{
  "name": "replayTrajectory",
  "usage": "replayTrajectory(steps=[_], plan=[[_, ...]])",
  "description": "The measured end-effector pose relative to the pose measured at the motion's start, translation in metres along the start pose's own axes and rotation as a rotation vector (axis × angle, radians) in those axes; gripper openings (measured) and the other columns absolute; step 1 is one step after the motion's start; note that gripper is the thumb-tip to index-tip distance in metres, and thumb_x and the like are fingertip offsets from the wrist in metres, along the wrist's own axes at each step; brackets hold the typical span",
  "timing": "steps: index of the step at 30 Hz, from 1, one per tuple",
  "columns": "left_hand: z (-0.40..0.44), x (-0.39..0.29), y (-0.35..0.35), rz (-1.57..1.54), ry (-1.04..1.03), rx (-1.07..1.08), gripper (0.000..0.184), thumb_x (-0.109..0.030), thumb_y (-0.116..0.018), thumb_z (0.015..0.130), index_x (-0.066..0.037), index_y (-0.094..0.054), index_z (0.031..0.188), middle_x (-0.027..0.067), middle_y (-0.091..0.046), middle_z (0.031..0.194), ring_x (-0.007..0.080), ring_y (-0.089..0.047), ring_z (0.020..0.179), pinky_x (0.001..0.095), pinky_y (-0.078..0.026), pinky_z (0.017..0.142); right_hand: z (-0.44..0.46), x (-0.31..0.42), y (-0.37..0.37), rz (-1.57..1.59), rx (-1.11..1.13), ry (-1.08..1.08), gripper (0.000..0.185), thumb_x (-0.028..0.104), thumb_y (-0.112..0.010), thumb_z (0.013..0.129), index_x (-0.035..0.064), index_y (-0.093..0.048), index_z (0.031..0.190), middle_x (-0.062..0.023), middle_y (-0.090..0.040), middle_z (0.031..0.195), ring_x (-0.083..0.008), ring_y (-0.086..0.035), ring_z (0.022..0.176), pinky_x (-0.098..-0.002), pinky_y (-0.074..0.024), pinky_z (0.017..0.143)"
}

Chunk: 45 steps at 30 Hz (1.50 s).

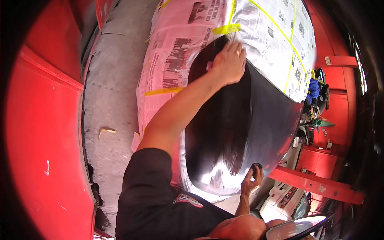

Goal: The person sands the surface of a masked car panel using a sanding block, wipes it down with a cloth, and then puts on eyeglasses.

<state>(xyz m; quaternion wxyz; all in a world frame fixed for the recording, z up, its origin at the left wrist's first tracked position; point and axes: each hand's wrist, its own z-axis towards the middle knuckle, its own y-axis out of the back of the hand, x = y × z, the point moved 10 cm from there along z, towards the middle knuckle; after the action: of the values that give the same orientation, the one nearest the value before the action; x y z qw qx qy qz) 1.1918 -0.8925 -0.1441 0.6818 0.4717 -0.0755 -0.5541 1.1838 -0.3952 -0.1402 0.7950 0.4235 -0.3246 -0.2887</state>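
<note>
My left hand (230, 62) lies nearly flat on the upper part of a dark car body panel (224, 116), its fingers stretched out and slightly blurred. A small pinkish thing shows at its edge; I cannot make out what it is. My right hand (251, 182), lower in the view, grips a small black block (256, 165) close to the panel's lower right edge. A glossy black area covers the panel's middle, with a bright whitish patch at its lower end. Newspaper (180, 36) and yellow tape (227, 29) cover the surface around it.
A red panel (48, 132) stands at the left beside a grey concrete floor (114, 76). At the right are red beams (316, 184), a white vehicle (284, 202) and a cluttered heap with a blue cloth (314, 90). A tape scrap (106, 131) lies on the floor.
</note>
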Motion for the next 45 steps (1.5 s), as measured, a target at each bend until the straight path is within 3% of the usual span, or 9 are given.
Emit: replayTrajectory(steps=[1, 5, 11, 14, 15, 19, 21, 28, 45], plan=[[-0.02, -0.019, -0.003, -0.033, -0.034, 0.237, 0.057, -0.03, -0.045, 0.1, 0.005, -0.05, 0.145, 0.0234, -0.044, 0.156, 0.0349, -0.035, 0.149, 0.0466, -0.023, 0.125, 0.0, 0.007, 0.006, -0.018, -0.038, 0.029, 0.03, 0.0, -0.072, 0.087, -0.0002, -0.07, 0.117, -0.016, -0.064, 0.123, -0.0288, -0.066, 0.105, -0.0378, -0.0541, 0.086], [-0.166, -0.14, -0.038, -0.345, -0.058, 0.096, 0.043, -0.014, -0.055, 0.094, 0.001, -0.057, 0.135, 0.0271, -0.044, 0.152, 0.0417, -0.041, 0.143, 0.0487, -0.026, 0.125, -0.008, -0.003, 0.018, -0.025, -0.113, -0.006, 0.031, 0.004, -0.069, 0.091, -0.0001, -0.069, 0.121, -0.0191, -0.062, 0.126, -0.0328, -0.064, 0.111, -0.0409, -0.0544, 0.091], [-0.386, -0.315, -0.074, -0.101, -0.783, 0.485, 0.073, -0.039, -0.052, 0.094, 0.002, -0.04, 0.153, 0.0203, -0.034, 0.163, 0.0355, -0.025, 0.154, 0.0574, -0.011, 0.127, -0.04, -0.04, 0.037, -0.088, -0.166, -0.063, 0.031, 0.009, -0.066, 0.095, -0.0006, -0.066, 0.124, -0.0242, -0.06, 0.127, -0.04, -0.062, 0.115, -0.0458, -0.0541, 0.095], [-0.277, -0.269, -0.038, -0.24, -0.731, 0.829, 0.06, -0.034, -0.062, 0.089, 0.002, -0.055, 0.136, 0.0251, -0.048, 0.148, 0.042, -0.037, 0.144, 0.0607, -0.022, 0.122, -0.08, -0.088, 0.056, -0.125, -0.14, -0.146, 0.029, 0.007, -0.065, 0.096, -0.0012, -0.066, 0.124, -0.0242, -0.059, 0.127, -0.0403, -0.061, 0.115, -0.0447, -0.0538, 0.096], [-0.21, -0.233, -0.018, -0.522, -0.534, 0.544, 0.047, -0.028, -0.067, 0.085, 0.0, -0.06, 0.122, 0.0258, -0.054, 0.132, 0.0447, -0.043, 0.134, 0.0627, -0.029, 0.118, -0.104, -0.112, 0.065, -0.148, -0.147, -0.179, 0.029, 0.008, -0.065, 0.096, -0.0011, -0.065, 0.124, -0.0237, -0.059, 0.125, -0.0398, -0.06, 0.116, -0.0447, -0.054, 0.094], [-0.041, -0.152, -0.039, 0.189, -0.249, 0.064, 0.057, -0.039, -0.057, 0.096, 0.0, -0.055, 0.138, 0.0264, -0.049, 0.144, 0.0459, -0.036, 0.142, 0.0636, -0.024, 0.118, -0.265, -0.211, 0.101, -0.372, -0.047, -0.557, 0.031, 0.016, -0.064, 0.097, 0.0008, -0.066, 0.124, -0.0222, -0.058, 0.124, -0.04, -0.058, 0.115, -0.0486, -0.0505, 0.096], [0.001, -0.13, -0.086, 0.236, -0.23, 0.198, 0.073, -0.047, -0.05, 0.101, 0.012, -0.043, 0.145, 0.029, -0.039, 0.156, 0.0465, -0.027, 0.15, 0.0617, -0.017, 0.122, -0.345, -0.228, 0.111, -0.433, 0.029, -0.722, 0.032, 0.02, -0.064, 0.096, 0.002, -0.067, 0.122, -0.0223, -0.059, 0.123, -0.0404, -0.057, 0.114, -0.0511, -0.0471, 0.099], [0.026, -0.213, -0.142, 0.342, -0.334, -0.071, 0.063, -0.042, -0.048, 0.102, 0.0, -0.045, 0.15, 0.0242, -0.043, 0.155, 0.0414, -0.032, 0.149, 0.0561, -0.018, 0.124, -0.595, -0.234, 0.076, -0.36, 0.364, -1.467, 0.028, 0.032, -0.063, 0.098, 0.0098, -0.07, 0.113, -0.0168, -0.066, 0.113, -0.0382, -0.059, 0.109, -0.0499, -0.0464, 0.097], [-0.471, -0.624, -0.211, -0.32, -1.086, 0.727, 0.061, -0.026, -0.055, 0.098, 0.011, -0.046, 0.145, 0.0235, -0.049, 0.15, 0.0383, -0.041, 0.142, 0.0554, -0.024, 0.122, -0.614, -0.284, 0.03, -0.099, 0.143, -1.606, 0.036, 0.031, -0.067, 0.093, 0.0061, -0.068, 0.119, -0.0194, -0.065, 0.119, -0.0376, -0.062, 0.111, -0.0455, -0.0502, 0.096]])
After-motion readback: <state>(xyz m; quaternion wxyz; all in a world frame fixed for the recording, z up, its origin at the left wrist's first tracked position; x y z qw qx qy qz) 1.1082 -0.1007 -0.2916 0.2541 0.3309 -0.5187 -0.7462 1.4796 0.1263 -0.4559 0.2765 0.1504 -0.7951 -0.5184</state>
